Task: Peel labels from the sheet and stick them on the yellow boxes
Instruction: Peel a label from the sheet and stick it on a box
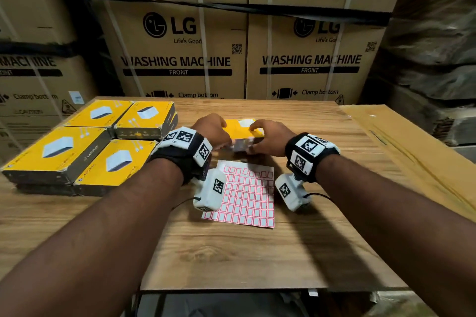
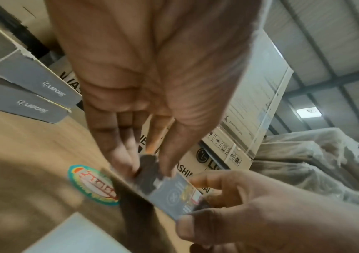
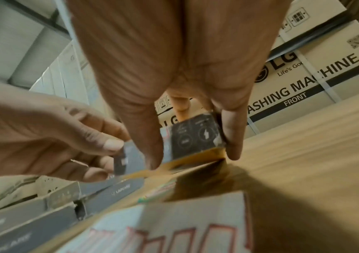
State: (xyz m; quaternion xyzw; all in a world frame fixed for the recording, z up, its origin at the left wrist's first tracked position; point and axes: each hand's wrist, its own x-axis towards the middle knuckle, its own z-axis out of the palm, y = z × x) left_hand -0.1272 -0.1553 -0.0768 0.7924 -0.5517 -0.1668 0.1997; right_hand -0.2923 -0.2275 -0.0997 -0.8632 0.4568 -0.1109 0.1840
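Observation:
A small yellow box (image 1: 242, 128) with grey sides sits mid-table, just beyond the label sheet (image 1: 246, 195). My left hand (image 1: 222, 136) grips its left end and my right hand (image 1: 259, 137) grips its right end. In the left wrist view the left hand (image 2: 149, 171) pinches the dark end of the box (image 2: 170, 193) between thumb and fingers. A small red-edged patch shows on that grey side. In the right wrist view the right hand (image 3: 193, 159) clamps the box (image 3: 193, 135) from both sides. The white sheet of red-bordered labels (image 3: 174, 231) lies flat, with some empty cells in its top rows.
Several yellow boxes (image 1: 85, 147) are stacked in two layers at the table's left. A round colourful sticker (image 2: 92, 184) is on the wooden tabletop (image 1: 231, 252). A brown carton flap (image 1: 412, 152) lies at the right. Large washing-machine cartons (image 1: 180, 33) stand behind.

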